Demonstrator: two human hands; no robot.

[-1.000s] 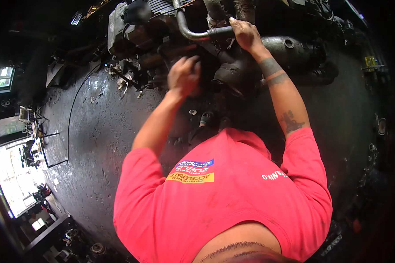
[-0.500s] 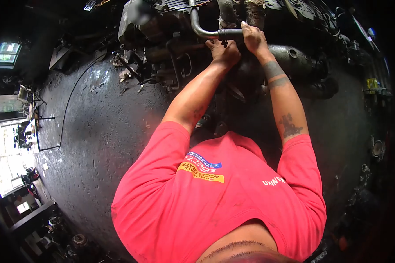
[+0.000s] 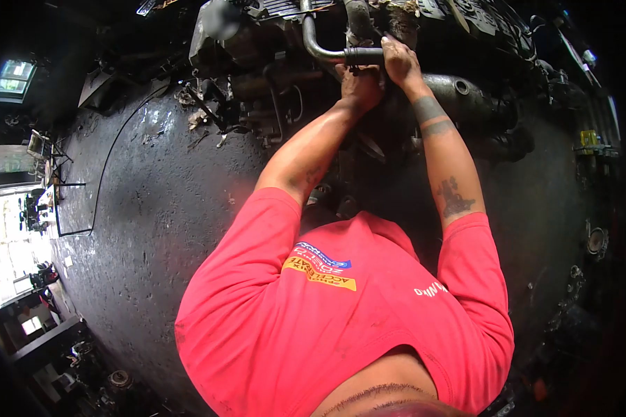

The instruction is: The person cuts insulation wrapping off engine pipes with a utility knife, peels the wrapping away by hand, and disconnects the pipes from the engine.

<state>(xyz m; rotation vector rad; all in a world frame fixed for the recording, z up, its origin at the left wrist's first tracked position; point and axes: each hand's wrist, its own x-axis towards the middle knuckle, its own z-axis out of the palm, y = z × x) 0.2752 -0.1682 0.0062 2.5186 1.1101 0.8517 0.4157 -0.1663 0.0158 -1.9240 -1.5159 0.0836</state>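
A bent metal pipe (image 3: 312, 36) comes down the engine (image 3: 240, 42) and turns right into a short dark hose (image 3: 366, 55) with a ribbed clamp (image 3: 350, 55) at the joint. My right hand (image 3: 400, 62) is closed round the right end of this hose, thumb up along it. Just below the hose, my left hand (image 3: 362, 88) is closed with its thumb near the clamp. Its other fingers are turned away, so what they grip is hidden.
A large metal cylinder (image 3: 459, 86) lies just right of my forearms. Dark engine parts (image 3: 212, 104) jut out on the left. A thin black cable (image 3: 111, 149) runs across the dark floor (image 3: 167, 201). A bright window opening (image 3: 10, 243) is at far left.
My left hand has shifted slightly right and turned under the hose. The clamp's screw, seen hanging below the joint before, no longer shows clearly. My right hand keeps its hold.
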